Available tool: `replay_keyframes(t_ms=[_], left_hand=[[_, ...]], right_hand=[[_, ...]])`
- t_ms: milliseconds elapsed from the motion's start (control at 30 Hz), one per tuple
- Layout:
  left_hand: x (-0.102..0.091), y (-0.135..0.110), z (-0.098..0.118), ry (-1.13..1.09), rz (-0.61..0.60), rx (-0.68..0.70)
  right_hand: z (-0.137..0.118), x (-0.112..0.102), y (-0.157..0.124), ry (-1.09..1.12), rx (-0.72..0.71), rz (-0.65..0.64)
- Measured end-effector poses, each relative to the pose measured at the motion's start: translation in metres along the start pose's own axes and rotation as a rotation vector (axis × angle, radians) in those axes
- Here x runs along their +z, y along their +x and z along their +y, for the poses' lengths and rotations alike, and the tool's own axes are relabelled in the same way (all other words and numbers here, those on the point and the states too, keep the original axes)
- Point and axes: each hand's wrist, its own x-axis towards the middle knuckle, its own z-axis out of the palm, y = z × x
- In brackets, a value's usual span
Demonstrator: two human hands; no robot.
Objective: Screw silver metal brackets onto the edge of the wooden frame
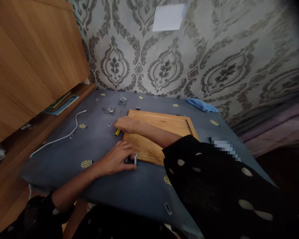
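Observation:
A wooden panel [149, 144] with a raised frame lies flat on the grey-blue cloth. My left hand [118, 157] is at its near left corner, thumb and fingers closed around a small black and silver metal piece [132, 160] touching the panel's edge. The exact kind of this piece is unclear. Across the panel reaches my right arm, and my right hand [128, 124] is closed at the far left side of the board. Out of its underside sticks a yellow-and-black tool [118, 132]; the rest of that tool is hidden by the fingers.
Beyond my right hand lie small metal hardware pieces [110, 111] and a clear bundle [123, 101]. A white cable [76, 127] runs along the left. At the back right is a blue cloth [202, 105]. A wooden cabinet [37, 56] borders the left side; the patterned wall [139, 66] stands behind.

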Motion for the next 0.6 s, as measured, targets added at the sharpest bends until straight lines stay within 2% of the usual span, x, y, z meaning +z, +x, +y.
replay_keyframes(t_ms=[100,167,333,433,500,600], left_hand=[[0.001,0.000,-0.002,-0.004,-0.002,0.007],[0.001,0.000,-0.004,-0.002,-0.005,0.009],[0.003,-0.002,-0.006,-0.017,0.000,0.030],[0.003,-0.003,-0.006,-0.030,0.026,0.045],[0.002,-0.003,-0.005,-0.032,0.023,0.047],[0.001,-0.003,-0.004,-0.029,0.004,0.044]], right_hand=[[-0.003,-0.007,-0.005,0.045,0.032,0.019],[-0.005,-0.014,-0.011,0.098,0.080,0.102],[-0.014,-0.024,-0.042,0.404,0.269,0.570],[-0.029,-0.024,-0.075,0.738,0.402,0.924],[-0.047,-0.020,-0.101,0.904,0.464,1.014],[-0.076,-0.008,-0.135,0.994,0.586,1.144]])
